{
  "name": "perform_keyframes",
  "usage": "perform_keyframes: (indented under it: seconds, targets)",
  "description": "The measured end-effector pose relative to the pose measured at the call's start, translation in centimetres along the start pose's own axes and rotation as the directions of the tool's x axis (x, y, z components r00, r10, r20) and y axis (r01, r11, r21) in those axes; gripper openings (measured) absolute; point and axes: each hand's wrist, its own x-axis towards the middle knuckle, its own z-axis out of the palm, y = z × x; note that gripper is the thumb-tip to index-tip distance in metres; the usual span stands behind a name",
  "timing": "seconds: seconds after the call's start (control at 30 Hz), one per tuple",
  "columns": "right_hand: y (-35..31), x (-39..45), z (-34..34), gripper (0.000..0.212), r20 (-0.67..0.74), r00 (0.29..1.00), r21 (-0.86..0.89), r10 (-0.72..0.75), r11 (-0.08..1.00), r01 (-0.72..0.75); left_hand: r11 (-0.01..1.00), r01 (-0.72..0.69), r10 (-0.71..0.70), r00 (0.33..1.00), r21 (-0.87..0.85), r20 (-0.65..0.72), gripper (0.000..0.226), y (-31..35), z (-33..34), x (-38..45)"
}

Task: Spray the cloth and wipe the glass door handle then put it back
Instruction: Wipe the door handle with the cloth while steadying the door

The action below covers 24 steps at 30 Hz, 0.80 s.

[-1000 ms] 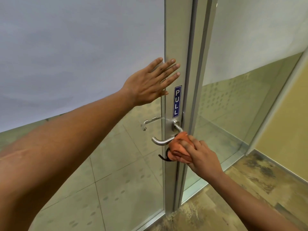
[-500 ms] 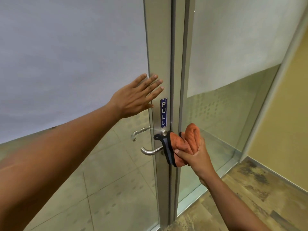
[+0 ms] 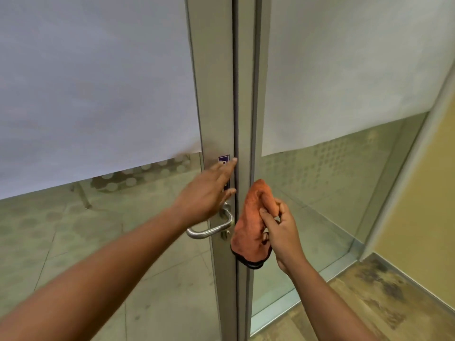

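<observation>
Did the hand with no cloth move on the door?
Yes. The left hand slid down the door frame: earlier it lay above the PULL sticker, now it covers most of it, just above the handle.

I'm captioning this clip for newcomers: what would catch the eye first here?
The orange cloth, bunched in the right hand just right of the door's edge. Next, the left hand lying flat on the metal door frame, above the curved steel handle.
</observation>
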Motion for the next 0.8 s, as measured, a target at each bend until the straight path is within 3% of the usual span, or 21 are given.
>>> perform_keyframes:
  seconds: [0.13, 0.27, 0.43, 0.6, 0.73, 0.8]
  targets:
    - [0.8, 0.6, -1.3, 0.012, 0.007, 0.999, 0.032, 0.032, 0.999, -0.032, 0.852, 0.285, -0.280, 0.957, -0.439, 0.079, 0.072, 4.7, 4.1, -2.7]
    - [1.0, 0.4, -2.7, 0.012, -0.012, 0.999, 0.050, 0.039, 0.998, -0.038, 0.609, 0.401, -0.437, 0.890, -0.685, 0.132, 0.066, 9.2, 6.1, -4.1]
    - [0.4, -1.6, -4.4, 0.016, -0.028, 0.998, -0.059, -0.051, 0.997, 0.050, 0.532, 0.406, -0.515, 0.852, -0.743, 0.096, 0.070, 13.6, 6.5, -3.9]
    - [-0.7, -4.4, -5.9, 0.025, -0.065, 0.987, -0.229, -0.145, 0.965, 0.126, 0.580, 0.393, -0.523, 0.851, -0.713, 0.043, 0.032, 15.6, 6.9, -4.2]
    - [-1.9, -7.0, -7.8, 0.040, -0.080, 0.985, -0.268, -0.150, 0.955, 0.123, 0.348, 0.384, -0.504, 0.846, -0.855, 0.174, 0.017, 16.6, 6.4, -5.3]
    - [-2.5, -8.4, -8.7, 0.050, -0.120, 0.986, -0.280, -0.115, 0.957, 0.077, 0.292, 0.402, -0.501, 0.837, -0.868, 0.219, 0.016, 17.2, 6.3, -6.1]
